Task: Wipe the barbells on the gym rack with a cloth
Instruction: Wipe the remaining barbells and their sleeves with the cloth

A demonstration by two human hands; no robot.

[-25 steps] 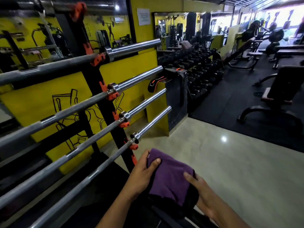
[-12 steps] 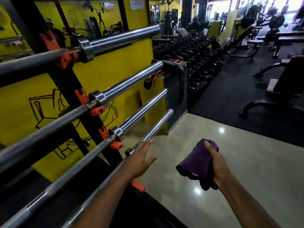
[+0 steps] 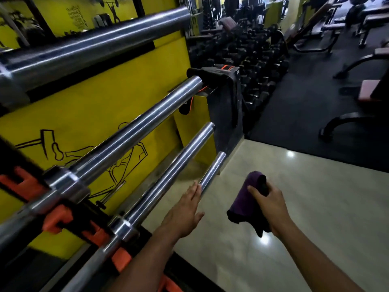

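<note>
- Head view: left hand [image 3: 185, 216] flat, fingers [image 3: 194, 191] straight, tips at the lowest barbell [image 3: 212, 171] sleeve; contact unclear.
- Right hand [image 3: 271, 205] grips purple cloth [image 3: 248, 199], fingers curled around it, just right of that barbell, clear of it, above the floor [image 3: 294, 207].
- Three more barbells [image 3: 147, 121] stacked above it on the orange-hooked rack [image 3: 56, 220].

1 head-worn wide-angle view looks forward and down, close beside the barbells [image 3: 134, 131] on the left, gym floor [image 3: 294, 207] ahead.
</note>
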